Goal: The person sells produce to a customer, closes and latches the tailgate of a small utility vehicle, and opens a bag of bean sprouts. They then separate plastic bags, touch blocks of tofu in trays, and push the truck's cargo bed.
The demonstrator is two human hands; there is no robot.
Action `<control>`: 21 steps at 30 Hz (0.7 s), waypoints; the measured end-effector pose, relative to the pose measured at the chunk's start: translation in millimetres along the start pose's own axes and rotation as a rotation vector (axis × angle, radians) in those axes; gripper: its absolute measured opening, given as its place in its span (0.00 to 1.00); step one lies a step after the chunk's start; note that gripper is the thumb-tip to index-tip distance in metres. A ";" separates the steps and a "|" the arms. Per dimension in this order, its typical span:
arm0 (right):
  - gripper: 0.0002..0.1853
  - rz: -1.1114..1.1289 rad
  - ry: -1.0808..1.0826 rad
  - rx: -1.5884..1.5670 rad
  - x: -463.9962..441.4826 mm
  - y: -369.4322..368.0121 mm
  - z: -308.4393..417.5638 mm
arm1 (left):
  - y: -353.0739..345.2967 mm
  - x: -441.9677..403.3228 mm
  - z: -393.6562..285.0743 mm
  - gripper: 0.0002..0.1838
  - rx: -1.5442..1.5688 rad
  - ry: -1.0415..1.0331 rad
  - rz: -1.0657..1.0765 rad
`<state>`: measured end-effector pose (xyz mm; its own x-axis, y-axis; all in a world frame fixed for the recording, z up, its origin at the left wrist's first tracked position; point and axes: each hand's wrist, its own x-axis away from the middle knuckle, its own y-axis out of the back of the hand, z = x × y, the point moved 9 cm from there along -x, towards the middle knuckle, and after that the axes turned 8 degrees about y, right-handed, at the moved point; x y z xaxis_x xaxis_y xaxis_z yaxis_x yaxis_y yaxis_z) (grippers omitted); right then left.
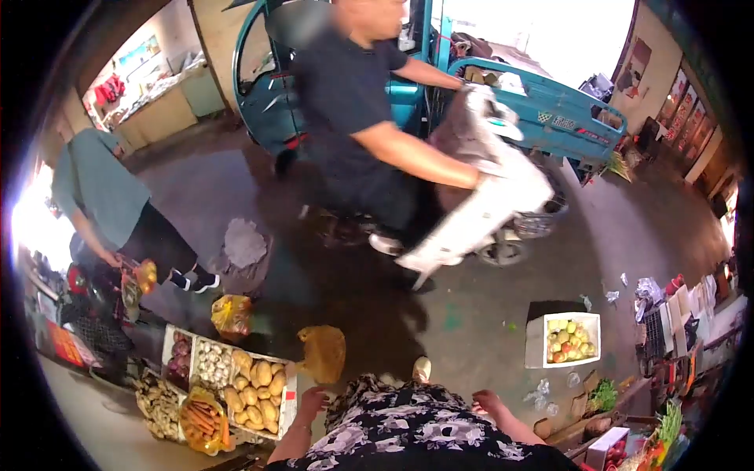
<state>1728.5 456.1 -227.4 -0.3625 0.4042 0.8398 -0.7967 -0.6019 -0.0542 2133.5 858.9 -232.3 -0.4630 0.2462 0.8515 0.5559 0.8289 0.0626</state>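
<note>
My left hand [312,402] hangs beside the right end of a white foam box [290,399], nothing in its loosely bent fingers. In that box are potatoes [258,392], garlic bulbs [214,363] and red onions [181,355]. Just beyond this hand, a tan sack or bag [323,353] lies on the floor. On the other side of my body, my right hand [488,403] hangs at hip height with fingers apart and holds nothing. Nearest to it are crumpled clear plastic pieces [540,395] on the floor.
A person in dark clothes [345,102] grips a white scooter [491,204] ahead, before a teal three-wheeled truck [542,110]. At left another person [106,188] holds a bag of fruit [146,276]. Carrots [203,420] and ginger [157,404] lie left; boxed apples [571,341] stand right.
</note>
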 end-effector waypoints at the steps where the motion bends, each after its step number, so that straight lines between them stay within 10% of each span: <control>1: 0.11 0.032 -0.022 -0.088 -10.1 17.9 -18.6 | -15.4 0.6 -20.1 0.22 -0.042 -0.005 -0.004; 4: 0.13 0.061 0.062 -0.010 -59.9 57.0 -36.8 | -46.7 -12.1 -50.3 0.19 -0.050 -0.045 -0.015; 8: 0.15 -0.009 0.501 1.432 -196.6 106.5 -64.0 | -87.3 -23.6 -65.5 0.19 -0.154 -0.174 0.008; 10: 0.15 0.039 0.304 0.614 -158.6 103.3 -23.8 | -106.0 -31.3 -76.2 0.20 -0.213 -0.126 0.017; 13: 0.12 0.315 0.641 0.746 -101.9 54.6 60.0 | -132.4 -37.5 -94.9 0.21 -0.503 -0.275 0.074; 14: 0.14 0.107 0.153 0.025 -100.2 65.6 58.0 | -146.7 -37.0 -99.8 0.21 -0.556 -0.266 0.115; 16: 0.13 -0.007 0.124 0.053 -96.6 86.5 93.6 | -148.8 -44.2 -102.4 0.20 -0.150 -0.047 0.064; 21: 0.15 -0.160 0.247 -0.010 -98.7 123.8 185.5 | -183.9 -76.8 -145.4 0.19 -0.647 -0.231 0.039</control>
<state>1755.3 213.9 -216.8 -0.3373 0.6496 0.6814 -0.8577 -0.5104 0.0620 2167.2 614.6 -233.5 -0.5295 0.4306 0.7309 0.8425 0.3681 0.3934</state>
